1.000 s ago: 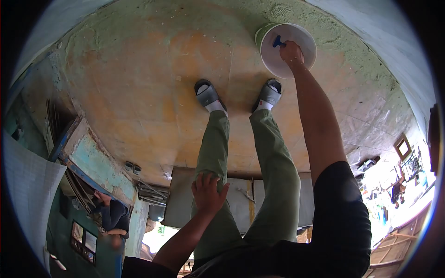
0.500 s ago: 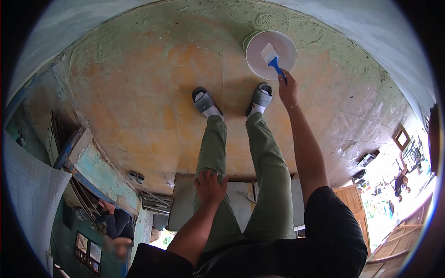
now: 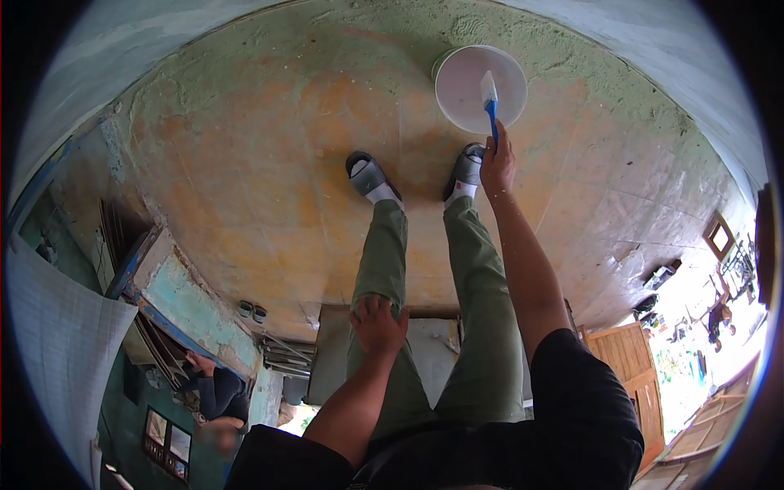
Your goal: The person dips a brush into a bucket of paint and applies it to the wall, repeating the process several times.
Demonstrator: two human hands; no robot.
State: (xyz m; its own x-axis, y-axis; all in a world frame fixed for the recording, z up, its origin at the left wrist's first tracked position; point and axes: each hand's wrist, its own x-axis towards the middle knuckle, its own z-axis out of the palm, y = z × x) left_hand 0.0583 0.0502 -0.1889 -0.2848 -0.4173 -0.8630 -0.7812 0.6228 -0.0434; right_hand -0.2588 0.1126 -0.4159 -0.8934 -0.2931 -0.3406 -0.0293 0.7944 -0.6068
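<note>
My right hand (image 3: 499,167) is wrapped round the blue handle of a paintbrush (image 3: 491,104). The pale bristles point away from me and overlap the inside of a round white bucket (image 3: 457,90) in this view; the brush is turned nearly edge-on. Near the toe of my right sandal (image 3: 465,166) stands the bucket, its inside whitish. My left hand (image 3: 379,325) lies on my left knee, over the green trousers (image 3: 384,257), with its fingers spread and nothing in them.
The floor (image 3: 269,171) is worn and orange-stained, bordered by a pale wall (image 3: 204,20). Behind me are a grey panel (image 3: 335,347) and a pair of sandals (image 3: 251,310). Another person (image 3: 220,396) is at the lower left; a wooden door (image 3: 625,359) stands right.
The paintbrush has turned from showing its broad face to nearly edge-on, its bristles shifting a little right and up over the bucket. My left hand stays on the knee; the view has shifted slightly.
</note>
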